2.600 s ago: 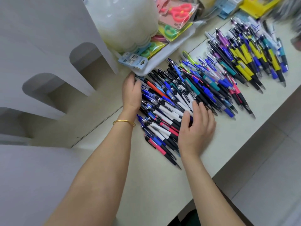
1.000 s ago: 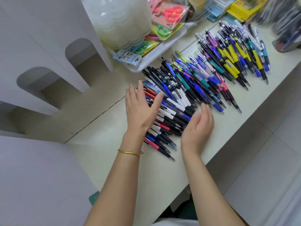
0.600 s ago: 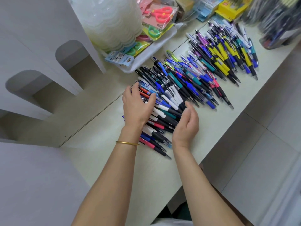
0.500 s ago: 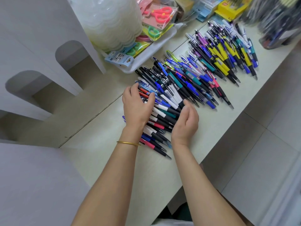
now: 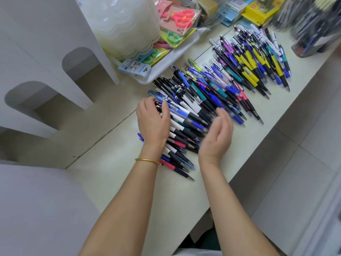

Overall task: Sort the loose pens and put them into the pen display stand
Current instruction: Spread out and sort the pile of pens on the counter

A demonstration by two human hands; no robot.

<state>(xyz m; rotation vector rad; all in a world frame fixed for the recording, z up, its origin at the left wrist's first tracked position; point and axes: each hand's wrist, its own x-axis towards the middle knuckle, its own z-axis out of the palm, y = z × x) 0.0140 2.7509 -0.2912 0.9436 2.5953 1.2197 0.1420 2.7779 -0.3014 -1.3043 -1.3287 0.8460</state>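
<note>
Surveying the head view, one entry at a time:

Table point(image 5: 114, 182): pale top, carrying everything below.

Near pile point(image 5: 190, 115): loose pens in black, blue, white, teal and pink, lying roughly parallel with tips toward the table's front edge, between the two hands.

Far pile point(image 5: 258, 65): more loose pens, many yellow-and-black, some purple and teal, fanned out just beyond the near pile.

Left hand point(image 5: 153, 124): lies on the near pile's left side, fingers curled over the pens' upper ends, thumb across the barrels. A bangle point(image 5: 147, 160) circles the wrist.

Right hand point(image 5: 217, 133): stands on its edge at the pens' tip ends, palm turned toward the left hand, fingers loosely curved and holding nothing.

Tray point(image 5: 175, 59): white, behind the near pile. Contents: a tall stack of translucent white discs point(image 5: 127, 24), carded scissors point(image 5: 178, 16) in pink and green, and a blue carded pack point(image 5: 136, 68) hanging over the rim.

Stand point(image 5: 310, 24): dark, at the far right corner, blurred; it looks packed with upright pens.

Yellow box point(image 5: 258, 8): at the back, beside blue packets.

White panel point(image 5: 55, 52): stepped, with arched cut-outs, to the left.
</note>
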